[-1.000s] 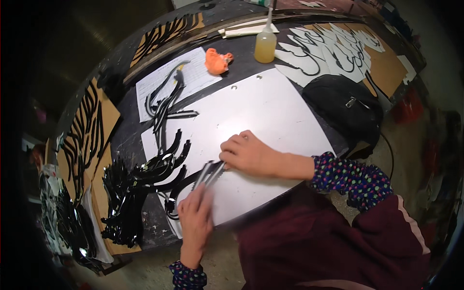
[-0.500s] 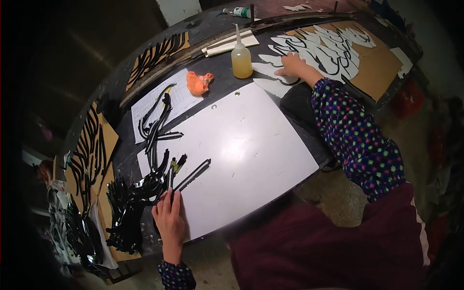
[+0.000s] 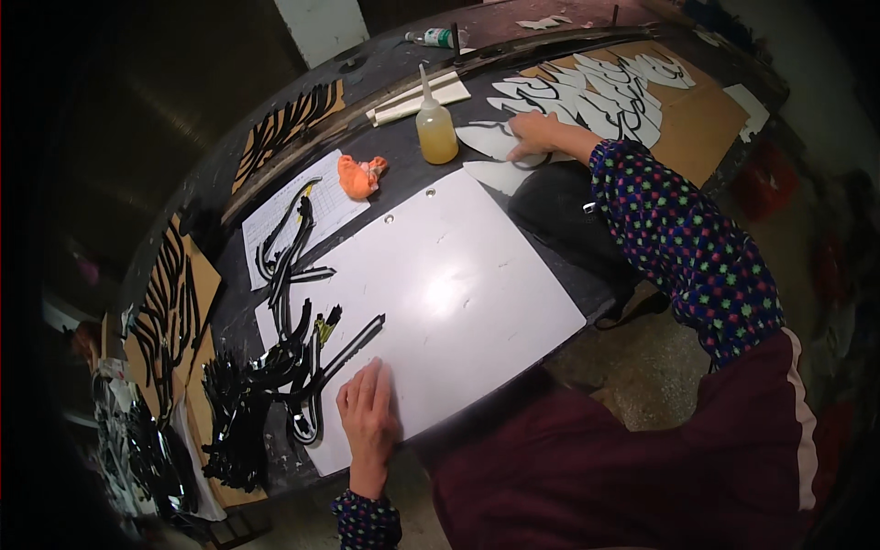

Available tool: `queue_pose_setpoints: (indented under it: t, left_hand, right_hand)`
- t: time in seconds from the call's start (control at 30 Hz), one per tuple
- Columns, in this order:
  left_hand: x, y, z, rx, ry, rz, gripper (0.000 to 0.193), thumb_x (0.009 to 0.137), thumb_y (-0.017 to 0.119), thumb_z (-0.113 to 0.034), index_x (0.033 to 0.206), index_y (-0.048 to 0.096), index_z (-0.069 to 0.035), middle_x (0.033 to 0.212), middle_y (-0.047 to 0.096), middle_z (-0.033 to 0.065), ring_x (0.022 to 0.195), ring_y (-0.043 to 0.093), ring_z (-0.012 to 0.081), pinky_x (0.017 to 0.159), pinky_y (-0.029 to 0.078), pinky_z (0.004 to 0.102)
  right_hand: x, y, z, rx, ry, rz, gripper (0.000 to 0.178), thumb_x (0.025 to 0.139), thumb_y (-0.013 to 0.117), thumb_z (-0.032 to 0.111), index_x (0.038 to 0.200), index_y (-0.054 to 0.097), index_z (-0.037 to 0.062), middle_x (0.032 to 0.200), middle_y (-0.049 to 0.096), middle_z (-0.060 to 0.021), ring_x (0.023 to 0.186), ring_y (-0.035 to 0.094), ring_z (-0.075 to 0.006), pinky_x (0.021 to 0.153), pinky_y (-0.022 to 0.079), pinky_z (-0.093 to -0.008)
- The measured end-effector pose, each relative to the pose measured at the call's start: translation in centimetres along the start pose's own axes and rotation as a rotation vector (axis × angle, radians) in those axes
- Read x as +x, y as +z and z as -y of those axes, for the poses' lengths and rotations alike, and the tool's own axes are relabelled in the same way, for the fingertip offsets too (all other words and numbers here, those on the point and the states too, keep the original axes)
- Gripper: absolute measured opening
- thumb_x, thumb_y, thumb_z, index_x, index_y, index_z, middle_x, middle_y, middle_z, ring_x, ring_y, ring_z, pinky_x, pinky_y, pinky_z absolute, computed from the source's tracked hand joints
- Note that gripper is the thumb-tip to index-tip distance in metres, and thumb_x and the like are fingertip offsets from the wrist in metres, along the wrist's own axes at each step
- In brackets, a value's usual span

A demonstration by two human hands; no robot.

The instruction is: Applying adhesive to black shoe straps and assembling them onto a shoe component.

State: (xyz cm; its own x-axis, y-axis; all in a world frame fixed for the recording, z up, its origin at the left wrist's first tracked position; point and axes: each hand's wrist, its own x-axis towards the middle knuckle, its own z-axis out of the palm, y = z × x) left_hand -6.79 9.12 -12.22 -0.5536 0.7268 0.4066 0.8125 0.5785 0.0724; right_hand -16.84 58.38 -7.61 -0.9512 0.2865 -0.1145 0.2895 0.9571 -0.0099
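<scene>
My left hand [image 3: 369, 412] lies on the near left edge of a white board [image 3: 458, 266], fingers stretched out and holding nothing. Just beyond its fingertips are black rubbery strips [image 3: 353, 346], bunched with more at the board's left side. At the far right my right hand [image 3: 541, 136] is closed, thumb and fingers on a white leaf-shaped piece [image 3: 484, 139] with a black curved strip. Its fingertips are partly hidden. Another white pointed piece [image 3: 495, 176] lies just below. Beyond, several similar white pieces [image 3: 596, 92] overlap on brown cardboard [image 3: 701, 137].
A squeeze bottle of yellow liquid [image 3: 436, 133] stands behind the board, beside a crumpled orange cloth [image 3: 359, 176] on a printed sheet [image 3: 261, 215]. A black bag [image 3: 568, 215] lies by my right forearm. Cardboard with black strips [image 3: 206, 270] sits left; a plastic bottle [image 3: 431, 38] lies at the back.
My left hand has let go of the black strips and moved right onto the board. My right hand has closed at the white leaf-shaped piece. The whole view has shifted slightly.
</scene>
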Motion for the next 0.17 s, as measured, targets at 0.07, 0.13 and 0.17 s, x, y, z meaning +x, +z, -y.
queue_pose_setpoints:
  t: [0.07,0.13,0.17]
  left_hand:
    - [-0.2,0.2,0.0,-0.013,-0.032,-0.003,0.033,0.079,0.055,0.0,0.111,0.06,-0.003,0.119,0.057,0.0125,0.11,0.053,0.0255,0.093,0.037,0.0374]
    - [0.1,0.4,0.1,-0.105,-0.029,-0.043,0.033,0.078,0.058,0.001,0.111,0.06,-0.003,0.119,0.057,0.0129,0.11,0.053,0.0263,0.093,0.037,0.0378]
    - [0.0,0.4,0.1,-0.102,-0.036,-0.041,0.033,0.078,0.058,0.001,0.111,0.06,-0.003,0.119,0.057,0.0129,0.11,0.053,0.0263,0.093,0.037,0.0378]
  right_hand:
    - [0.2,-1.4,-0.2,0.057,0.006,-0.072,0.053,0.068,0.076,0.038,0.106,0.059,0.005,0.111,0.059,-0.0114,0.111,0.051,-0.0339,0.086,0.038,-0.0583]
    - [1.3,-2.8,-5.1,0.401,0.096,-0.192,0.054,0.067,0.076,0.039,0.107,0.059,0.0069,0.113,0.059,-0.0127,0.113,0.05,-0.0332,0.084,0.039,-0.0568]
    - [1.6,-3.7,-6.3,0.475,0.036,-0.233,0.053,0.066,0.076,0.042,0.103,0.06,0.0076,0.109,0.06,-0.0167,0.11,0.053,-0.0286,0.087,0.039,-0.0534]
